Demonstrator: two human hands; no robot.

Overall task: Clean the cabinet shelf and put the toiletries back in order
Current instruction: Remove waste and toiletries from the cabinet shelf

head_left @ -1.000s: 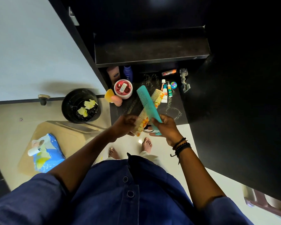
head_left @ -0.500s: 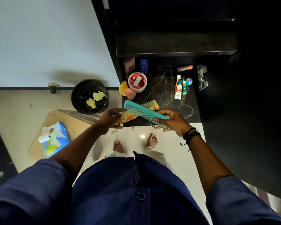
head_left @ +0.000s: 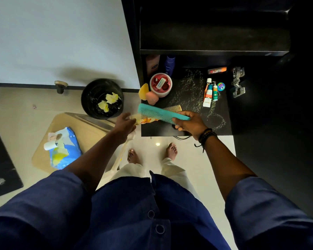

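I'm wiping combs: right hand (head_left: 190, 123) clamps the teal comb (head_left: 159, 113), left hand (head_left: 125, 123) pinches a floral cloth (head_left: 146, 120); next, shelve it toward twelve o'clock.

I can just read "NIVEA" in white letters on the dark blue bottle (head_left: 169, 64) standing at the back left corner of the shelf (head_left: 188, 127). The brown bottle (head_left: 152, 64) beside it carries a dark oval logo I cannot read. Print on the small tubes (head_left: 210, 92) near the shelf's right edge and the label on the red jar (head_left: 160, 84) is too small to read.
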